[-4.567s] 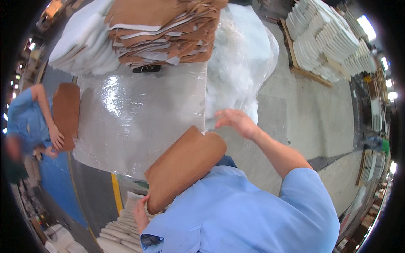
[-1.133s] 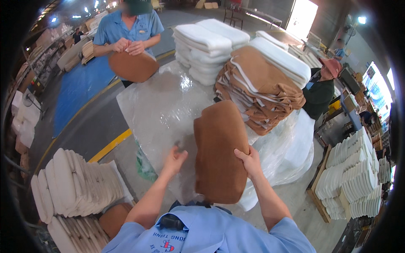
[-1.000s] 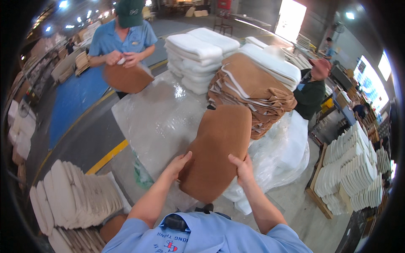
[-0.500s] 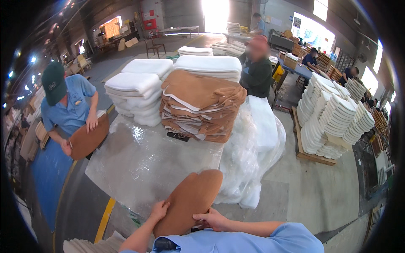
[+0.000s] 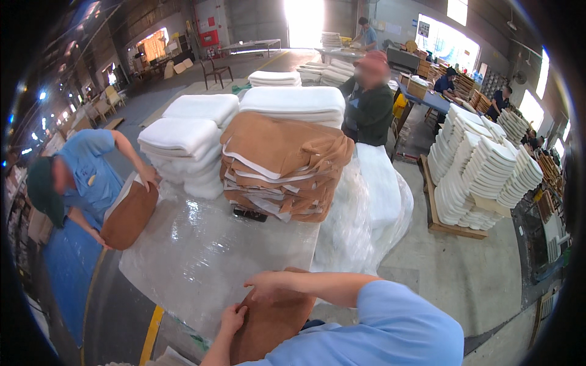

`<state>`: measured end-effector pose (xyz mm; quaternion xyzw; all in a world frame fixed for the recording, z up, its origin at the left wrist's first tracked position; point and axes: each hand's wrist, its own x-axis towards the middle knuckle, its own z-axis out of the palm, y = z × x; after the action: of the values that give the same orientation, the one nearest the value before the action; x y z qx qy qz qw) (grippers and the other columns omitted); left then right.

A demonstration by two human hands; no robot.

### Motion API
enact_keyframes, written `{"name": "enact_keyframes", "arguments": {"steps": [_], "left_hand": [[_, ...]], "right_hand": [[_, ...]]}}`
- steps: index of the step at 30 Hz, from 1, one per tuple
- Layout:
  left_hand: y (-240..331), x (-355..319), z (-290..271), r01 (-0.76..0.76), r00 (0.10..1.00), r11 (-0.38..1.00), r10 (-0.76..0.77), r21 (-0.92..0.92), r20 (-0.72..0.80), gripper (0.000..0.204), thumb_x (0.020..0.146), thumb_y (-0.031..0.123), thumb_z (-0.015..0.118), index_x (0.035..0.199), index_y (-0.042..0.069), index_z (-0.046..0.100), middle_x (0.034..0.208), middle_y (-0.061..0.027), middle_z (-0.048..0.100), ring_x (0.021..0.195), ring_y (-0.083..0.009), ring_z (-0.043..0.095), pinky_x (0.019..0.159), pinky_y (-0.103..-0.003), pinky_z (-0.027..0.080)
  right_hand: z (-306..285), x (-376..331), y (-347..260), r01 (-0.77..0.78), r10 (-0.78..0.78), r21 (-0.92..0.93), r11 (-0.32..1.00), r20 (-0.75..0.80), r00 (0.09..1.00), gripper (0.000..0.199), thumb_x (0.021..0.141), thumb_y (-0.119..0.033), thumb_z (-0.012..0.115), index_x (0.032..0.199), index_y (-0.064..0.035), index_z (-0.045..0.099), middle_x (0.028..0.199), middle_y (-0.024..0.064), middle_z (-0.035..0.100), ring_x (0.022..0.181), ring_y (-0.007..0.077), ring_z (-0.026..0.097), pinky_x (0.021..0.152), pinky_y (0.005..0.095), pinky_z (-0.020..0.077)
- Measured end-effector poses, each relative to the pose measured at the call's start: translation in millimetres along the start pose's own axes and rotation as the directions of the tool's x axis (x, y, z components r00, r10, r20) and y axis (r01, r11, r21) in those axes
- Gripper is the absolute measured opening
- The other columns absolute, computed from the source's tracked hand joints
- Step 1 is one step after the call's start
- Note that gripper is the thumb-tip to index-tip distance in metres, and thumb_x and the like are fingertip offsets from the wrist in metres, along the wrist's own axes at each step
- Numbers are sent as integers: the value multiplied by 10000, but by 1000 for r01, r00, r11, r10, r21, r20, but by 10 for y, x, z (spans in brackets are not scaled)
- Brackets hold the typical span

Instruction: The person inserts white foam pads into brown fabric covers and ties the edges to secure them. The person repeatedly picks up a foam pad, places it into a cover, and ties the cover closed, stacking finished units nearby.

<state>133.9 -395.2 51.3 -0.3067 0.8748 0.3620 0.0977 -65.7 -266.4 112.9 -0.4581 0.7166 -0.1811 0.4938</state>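
Note:
I hold a brown fabric-covered seat cushion [image 5: 268, 320] upright against my chest at the near edge of a table covered in clear plastic sheet [image 5: 213, 250]. My left hand [image 5: 232, 318] grips its left edge low down. My right hand [image 5: 267, 282] lies over its top edge, the blue-sleeved forearm reaching across from the right. On the table behind stand a pile of brown fabric covers [image 5: 284, 165] and stacks of white foam pads [image 5: 186, 146].
A person in a blue shirt [image 5: 82, 177] at the table's left end holds another brown cushion [image 5: 128, 216]. A person in dark green [image 5: 369, 104] stands beyond the pile. A pallet of white foam pieces [image 5: 482, 177] stands at right. A small black object [image 5: 250, 214] lies by the covers.
The cushion has come down from in front of me over the table to low against my chest. My view has tilted up toward the hall.

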Motion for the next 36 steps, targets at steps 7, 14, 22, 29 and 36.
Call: {"name": "enact_keyframes", "arguments": {"steps": [7, 14, 22, 29, 36], "left_hand": [[-56, -29, -10, -97, 960, 995, 90, -12, -265, 282, 993, 293, 671, 1007, 20, 741, 902, -244, 726, 881, -467, 687, 781, -504, 532], [-386, 132, -141, 31, 1000, 994, -30, 103, -8, 401, 986, 409, 668, 970, 12, 724, 851, -230, 716, 868, -471, 686, 757, -529, 519], [-457, 297, 46, -7, 969, 981, 55, 196, -239, 378, 1058, 381, 559, 898, 56, 665, 838, -223, 701, 839, -472, 675, 753, -579, 507], [-809, 485, 304, 13, 942, 978, 58, 210, -331, 348, 1073, 380, 547, 901, 89, 630, 801, -195, 688, 766, -463, 655, 698, -584, 503], [-774, 465, 147, 22, 965, 990, 15, 139, -263, 312, 1028, 384, 631, 930, 90, 669, 794, -177, 688, 773, -437, 664, 707, -541, 521]], "right_hand": [[115, 885, 323, -60, 107, -316, 947, 134, 985, 272, 907, -262, 709, 1080, -56, 755, 836, 135, 746, 679, 256, 716, 637, 449, 576], [42, 896, 452, -145, 161, -288, 947, 31, 987, 287, 967, -328, 642, 1052, -87, 772, 883, 143, 760, 789, 314, 734, 756, 501, 570], [219, 935, 697, -142, 97, -132, 981, -299, 949, 293, 1022, -366, 597, 1139, -145, 749, 1087, 164, 756, 1071, 381, 705, 891, 518, 558], [347, 1107, 886, -91, 37, -161, 983, -314, 949, 275, 1040, -348, 518, 1074, -167, 722, 1014, 171, 748, 967, 434, 694, 843, 557, 553], [283, 1135, 801, -23, -4, -70, 997, -354, 935, 254, 1021, -341, 599, 1063, -115, 707, 999, 172, 743, 940, 409, 694, 836, 521, 551]]}}
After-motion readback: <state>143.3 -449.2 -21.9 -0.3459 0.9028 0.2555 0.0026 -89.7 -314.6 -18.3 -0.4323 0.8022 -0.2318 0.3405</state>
